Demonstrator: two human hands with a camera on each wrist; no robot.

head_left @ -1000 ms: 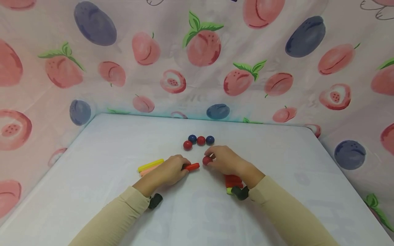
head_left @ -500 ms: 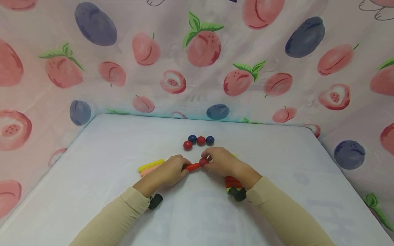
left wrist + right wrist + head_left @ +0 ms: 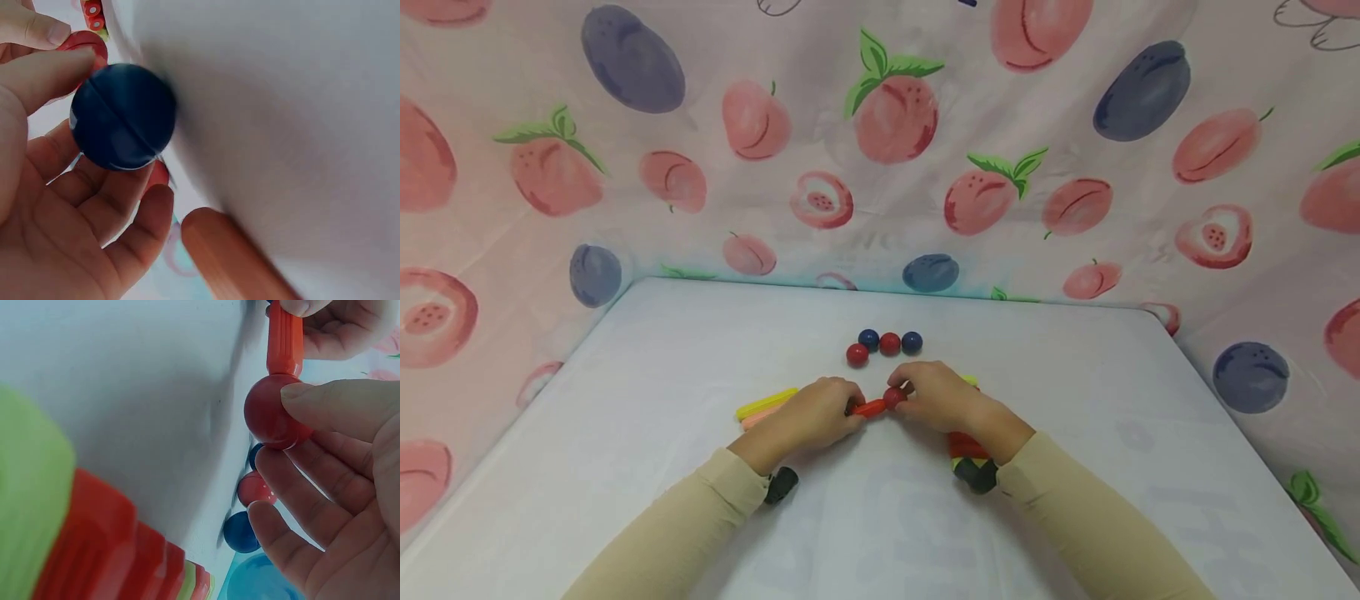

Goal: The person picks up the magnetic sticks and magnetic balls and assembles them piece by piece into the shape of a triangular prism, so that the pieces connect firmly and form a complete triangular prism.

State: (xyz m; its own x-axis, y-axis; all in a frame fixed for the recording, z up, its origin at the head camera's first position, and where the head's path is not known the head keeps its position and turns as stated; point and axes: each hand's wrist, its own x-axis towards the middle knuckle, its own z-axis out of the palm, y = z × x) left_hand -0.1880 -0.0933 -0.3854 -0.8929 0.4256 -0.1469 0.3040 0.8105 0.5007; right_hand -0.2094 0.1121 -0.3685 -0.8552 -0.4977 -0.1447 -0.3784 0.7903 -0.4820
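Between thumb and fingers, my left hand (image 3: 823,410) grips a red building stick (image 3: 869,408). A dark blue ball (image 3: 123,117) sits at the stick's near end, inside that hand, and covers much of the stick in the left wrist view. My right hand (image 3: 942,398) pinches a red ball (image 3: 272,412) by thumb and fingertips. This ball meets the stick's free end in the right wrist view, so blue ball, stick and red ball stand in a line. Part of the red ball is hidden by the right thumb.
Beyond the hands lie two red balls (image 3: 857,355) and two blue balls (image 3: 912,342). A yellow stick (image 3: 767,403) lies beside orange sticks (image 3: 231,253) at the left forearm. Red sticks (image 3: 967,443) and lime ones lie under the right wrist. Fruit-patterned cloth (image 3: 880,208) hangs behind the table.
My right hand has moved left with the red ball, closing the gap to the red stick's end; ball and stick now meet. The left hand has barely moved.
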